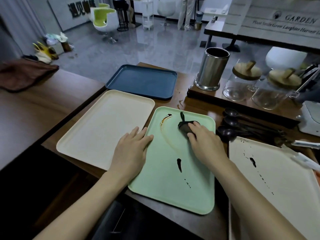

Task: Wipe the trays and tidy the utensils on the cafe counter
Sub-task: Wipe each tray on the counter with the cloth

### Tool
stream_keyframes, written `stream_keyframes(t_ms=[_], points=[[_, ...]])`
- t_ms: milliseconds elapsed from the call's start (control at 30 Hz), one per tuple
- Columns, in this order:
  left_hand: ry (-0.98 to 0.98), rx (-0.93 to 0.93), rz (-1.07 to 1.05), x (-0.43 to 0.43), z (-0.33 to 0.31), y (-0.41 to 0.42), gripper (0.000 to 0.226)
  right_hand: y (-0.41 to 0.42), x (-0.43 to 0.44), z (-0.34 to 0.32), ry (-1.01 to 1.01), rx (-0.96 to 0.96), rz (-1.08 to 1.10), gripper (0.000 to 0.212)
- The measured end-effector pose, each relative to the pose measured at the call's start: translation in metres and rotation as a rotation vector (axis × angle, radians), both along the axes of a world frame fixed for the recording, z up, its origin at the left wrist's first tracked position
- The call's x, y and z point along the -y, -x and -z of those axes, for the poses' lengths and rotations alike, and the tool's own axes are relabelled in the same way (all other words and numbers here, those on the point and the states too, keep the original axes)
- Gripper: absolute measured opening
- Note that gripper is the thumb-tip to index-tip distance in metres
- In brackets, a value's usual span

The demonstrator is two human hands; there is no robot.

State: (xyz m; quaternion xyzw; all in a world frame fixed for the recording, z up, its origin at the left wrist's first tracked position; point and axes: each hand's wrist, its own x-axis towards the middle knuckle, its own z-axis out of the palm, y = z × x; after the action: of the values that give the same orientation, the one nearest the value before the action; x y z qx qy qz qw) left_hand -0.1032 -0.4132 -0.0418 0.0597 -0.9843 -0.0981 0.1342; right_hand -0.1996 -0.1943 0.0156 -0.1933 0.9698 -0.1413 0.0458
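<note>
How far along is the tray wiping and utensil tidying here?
Looks done: the blue tray and left cream tray show no stains. In hand: the right hand holds a dark cloth on the stained green tray, the left hand steadying it. Left: the splattered right cream tray and loose spoons.

**Green Tray: Wiping Position**

The left hand (131,149) lies flat across the left rim of the green tray (173,187). The right hand (204,141) grips a dark cloth (185,126), pressed onto the tray's far area beside a brown smear (165,119). A dark streak (179,165) marks mid-tray. Just right of the tray lie dark spoons (232,122).
</note>
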Motion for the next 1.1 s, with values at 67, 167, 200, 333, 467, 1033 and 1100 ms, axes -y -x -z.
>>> stream_keyframes(t_ms=[67, 167, 200, 333, 467, 1033, 1100], points=[[-0.020, -0.010, 0.023, 0.001, 0.001, 0.000, 0.039, 0.013, 0.008, 0.000, 0.037, 0.017, 0.007, 0.037], [-0.035, -0.002, 0.036, 0.002, 0.001, 0.001, 0.040, 0.031, 0.027, 0.004, 0.054, 0.000, -0.030, 0.038], [-0.037, -0.007, 0.037, 0.001, 0.001, 0.001, 0.039, 0.036, 0.035, 0.007, 0.061, -0.010, -0.041, 0.037], [-0.042, -0.033, 0.032, 0.000, 0.002, 0.000, 0.040, 0.039, 0.066, 0.017, 0.113, -0.073, -0.090, 0.035], [-0.037, -0.075, 0.023, -0.002, 0.000, 0.000, 0.036, 0.002, 0.070, 0.022, 0.117, -0.080, -0.253, 0.036], [-0.089, -0.048, 0.092, 0.007, 0.005, 0.002, 0.021, 0.048, 0.089, 0.028, 0.010, -0.177, -0.105, 0.021], [-0.095, -0.055, 0.101, 0.010, 0.005, 0.003, 0.021, 0.049, 0.100, 0.030, 0.000, -0.183, -0.047, 0.019]])
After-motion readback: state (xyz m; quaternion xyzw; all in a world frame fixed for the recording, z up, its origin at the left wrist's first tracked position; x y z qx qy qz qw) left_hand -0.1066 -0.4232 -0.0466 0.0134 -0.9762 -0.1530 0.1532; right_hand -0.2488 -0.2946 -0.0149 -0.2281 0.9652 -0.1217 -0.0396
